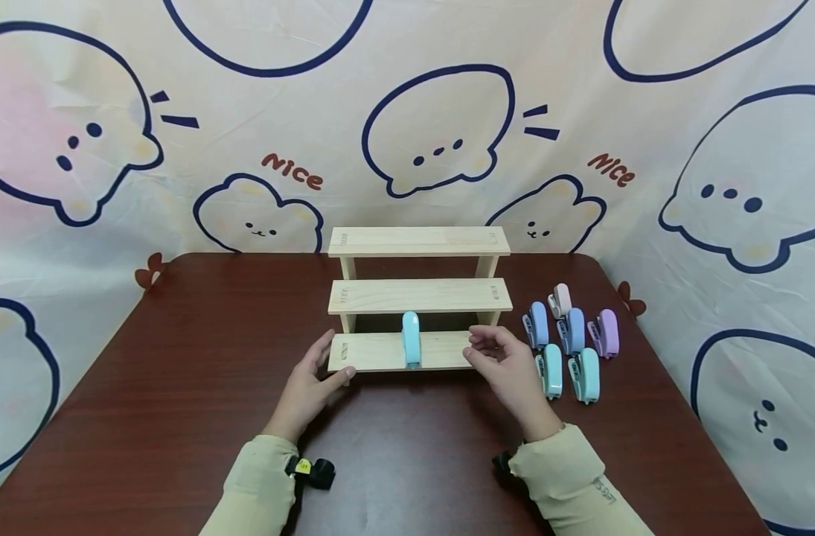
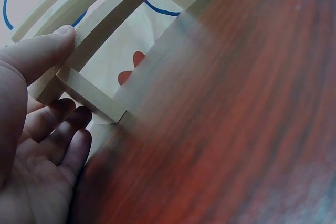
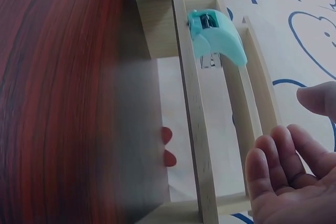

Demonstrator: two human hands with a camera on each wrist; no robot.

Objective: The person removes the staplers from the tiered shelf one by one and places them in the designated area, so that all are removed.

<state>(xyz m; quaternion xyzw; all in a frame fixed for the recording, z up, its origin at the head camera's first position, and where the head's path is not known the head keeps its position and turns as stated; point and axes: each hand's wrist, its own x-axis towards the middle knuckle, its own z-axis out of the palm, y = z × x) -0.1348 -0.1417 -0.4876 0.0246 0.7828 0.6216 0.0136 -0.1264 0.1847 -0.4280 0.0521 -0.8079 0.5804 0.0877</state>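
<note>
A light wooden three-step rack [image 1: 420,296] stands on the table. On the middle of its lowest step sits a turquoise mini stapler [image 1: 411,339], its curved body and metal parts showing in the right wrist view [image 3: 220,35]. My left hand [image 1: 311,382] holds the left end of that lowest step, thumb over the front edge and fingers curled at the end board. At the step's right end hovers my right hand [image 1: 507,365], fingers loosely bent with nothing between them. The right wrist view shows its thumb apart from the fingertips [image 3: 257,166].
Right of the rack, several mini staplers lie grouped on the dark wooden table [image 1: 179,387]: a white one [image 1: 560,301], a purple one [image 1: 605,333], blue ones [image 1: 571,331] and turquoise ones [image 1: 585,376]. A printed cloth [image 1: 434,45] hangs behind.
</note>
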